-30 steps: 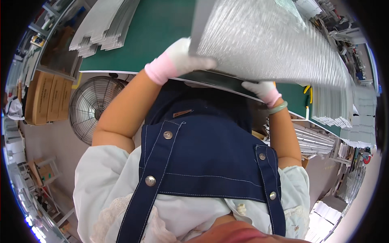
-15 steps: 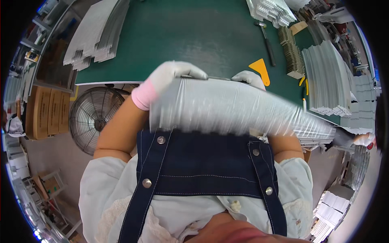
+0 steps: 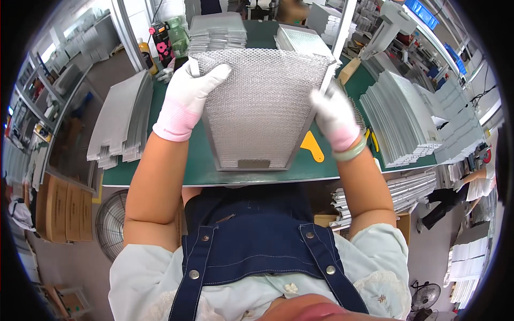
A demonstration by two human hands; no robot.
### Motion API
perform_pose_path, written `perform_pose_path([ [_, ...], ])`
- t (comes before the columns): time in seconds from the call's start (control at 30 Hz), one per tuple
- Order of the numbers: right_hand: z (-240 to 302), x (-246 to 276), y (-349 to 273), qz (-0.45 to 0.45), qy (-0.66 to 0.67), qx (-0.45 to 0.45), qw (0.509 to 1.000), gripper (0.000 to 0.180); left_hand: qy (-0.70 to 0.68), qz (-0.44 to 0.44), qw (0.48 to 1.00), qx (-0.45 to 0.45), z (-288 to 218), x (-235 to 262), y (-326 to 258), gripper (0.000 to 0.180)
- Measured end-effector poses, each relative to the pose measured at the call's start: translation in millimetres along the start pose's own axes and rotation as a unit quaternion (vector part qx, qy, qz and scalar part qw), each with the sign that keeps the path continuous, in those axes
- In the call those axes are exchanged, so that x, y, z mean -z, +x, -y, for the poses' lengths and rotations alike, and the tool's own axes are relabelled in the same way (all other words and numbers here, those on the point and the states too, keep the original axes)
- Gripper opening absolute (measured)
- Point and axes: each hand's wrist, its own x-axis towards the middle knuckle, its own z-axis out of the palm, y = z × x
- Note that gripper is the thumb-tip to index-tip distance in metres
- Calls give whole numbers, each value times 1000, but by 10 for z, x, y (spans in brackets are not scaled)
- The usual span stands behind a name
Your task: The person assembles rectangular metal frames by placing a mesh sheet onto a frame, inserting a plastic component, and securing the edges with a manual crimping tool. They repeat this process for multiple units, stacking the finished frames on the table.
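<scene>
Green-topped desk [image 3: 160,171] in a crowded workshop, with a round floor fan [image 3: 110,222] and brown cardboard boxes [image 3: 61,208] on the floor to the left, beside the desk. Stacks of grey metal sheets all over the desk: one fanned stack at the left [image 3: 120,120], one large stack at the right [image 3: 399,120], two smaller stacks of mesh panels at the far edge [image 3: 217,32]. One yellow plastic scraper [image 3: 312,147] lying flat near the front edge.

One silver, rectangular metal mesh filter panel [image 3: 259,115] held up over the desk between both gloved hands, tilted toward the camera. Left hand [image 3: 187,99] in a white glove with a pink cuff, fingers clenched over the panel's upper left corner. Right hand [image 3: 334,117], gloved alike, with a green bangle at the wrist, fingers grasping the panel's right edge.
</scene>
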Motion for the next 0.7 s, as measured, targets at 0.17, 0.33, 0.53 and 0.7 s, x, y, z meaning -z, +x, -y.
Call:
perform_pose_path([
  [0.17, 183, -102, 192, -61, -7, 135, 989, 21, 16, 14, 1000, 9, 20, -26, -40, 37],
  [0.33, 88, -246, 209, -125, -40, 196, 972, 30, 3, -2, 1000, 10, 8, -37, -67, 35],
  [0.53, 223, -235, 228, -60, -70, 289, 953, 66, 9, 7, 1000, 0, 19, 18, -63, 37],
  [0.7, 646, 117, 358, 115, -254, 134, 951, 61, -19, 5, 1000, 3, -18, -47, -111, 38],
])
